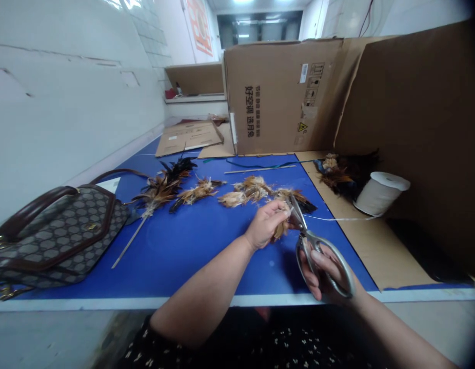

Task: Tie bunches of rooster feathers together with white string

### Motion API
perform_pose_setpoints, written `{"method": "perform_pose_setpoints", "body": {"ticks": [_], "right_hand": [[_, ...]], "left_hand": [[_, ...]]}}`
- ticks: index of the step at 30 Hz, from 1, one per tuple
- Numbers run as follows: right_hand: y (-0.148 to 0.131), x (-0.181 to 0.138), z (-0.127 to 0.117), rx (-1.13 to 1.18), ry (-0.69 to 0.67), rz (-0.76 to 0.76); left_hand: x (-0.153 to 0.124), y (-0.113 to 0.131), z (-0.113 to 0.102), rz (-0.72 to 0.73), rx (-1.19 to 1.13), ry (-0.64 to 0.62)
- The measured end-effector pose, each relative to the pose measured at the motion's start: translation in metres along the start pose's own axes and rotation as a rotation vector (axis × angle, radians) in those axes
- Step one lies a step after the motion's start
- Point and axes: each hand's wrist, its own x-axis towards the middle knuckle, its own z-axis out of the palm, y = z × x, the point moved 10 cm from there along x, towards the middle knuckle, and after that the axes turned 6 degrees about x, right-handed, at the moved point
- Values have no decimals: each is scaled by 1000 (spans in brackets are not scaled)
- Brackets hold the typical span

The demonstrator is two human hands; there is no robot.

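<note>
- On the near edge of the blue table [191, 256], the left hand [265, 225] is pinched shut around a small feather bunch [279, 230].
- Right hand [318, 274] is clamped through the handles of the scissors [310, 241], whose blades meet the bunch just beside the left fingers.
- The hands sit close together but are not touching.
- More feather bundles [199, 190] lie in a row behind them.
- Handbag [56, 236] at far left.
- Spool of string [380, 193] on cardboard at right.
</note>
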Motion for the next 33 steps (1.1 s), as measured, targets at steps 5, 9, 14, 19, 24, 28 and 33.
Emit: {"method": "perform_pose_setpoints", "body": {"ticks": [5, 9, 14, 19, 24, 28, 33], "right_hand": [[3, -1, -4, -30, 26, 15], [4, 0, -7, -66, 28, 14], [7, -1, -9, -71, 33, 19], [6, -2, -6, -71, 20, 11], [7, -3, -8, -71, 28, 18], [-3, -3, -13, -100, 64, -1], [-31, -21, -43, -410, 174, 38]], "left_hand": [[0, 4, 2, 20, 158, -51], [0, 3, 6, 31, 134, -75], [1, 1, 5, 17, 166, -88], [0, 4, 4, 1, 195, -91], [-2, 4, 2, -22, 221, -75], [-6, -3, 13, -45, 296, -148], [-1, -4, 2, 11, 320, -45]]}}
